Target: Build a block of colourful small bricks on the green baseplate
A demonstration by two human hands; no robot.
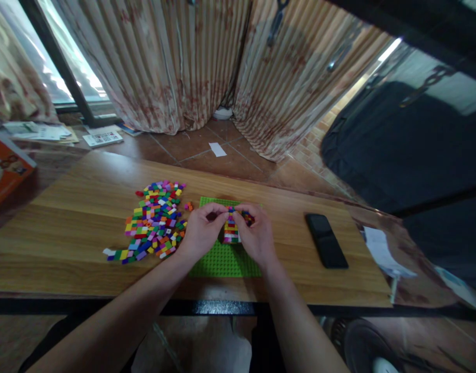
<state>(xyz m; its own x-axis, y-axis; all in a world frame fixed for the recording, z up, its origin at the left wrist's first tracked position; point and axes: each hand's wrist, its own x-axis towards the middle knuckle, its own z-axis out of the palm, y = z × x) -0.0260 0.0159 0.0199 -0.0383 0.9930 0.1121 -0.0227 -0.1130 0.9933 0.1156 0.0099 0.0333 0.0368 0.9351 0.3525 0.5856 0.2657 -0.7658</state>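
Observation:
A green studded baseplate (222,263) lies on the wooden table in front of me. On it stands a small structure of multicoloured toy bricks (232,234), with rows of pink, yellow, white and red. My left hand (203,228) grips the top of this structure from the left, thumb and fingers closed on it. From the right, my right hand (257,233) does the same, its thumb close to the left one. Fingers cover much of the upper bricks, so any single brick between them cannot be made out. A pile of loose bricks (156,220) spreads left of the baseplate.
A black phone (325,241) rests on the table (292,280) to the right. Crumpled white paper (381,248) lies at the right end. An orange box (7,168) is at the far left. Curtains (164,62) hang beyond the table, above a tiled floor.

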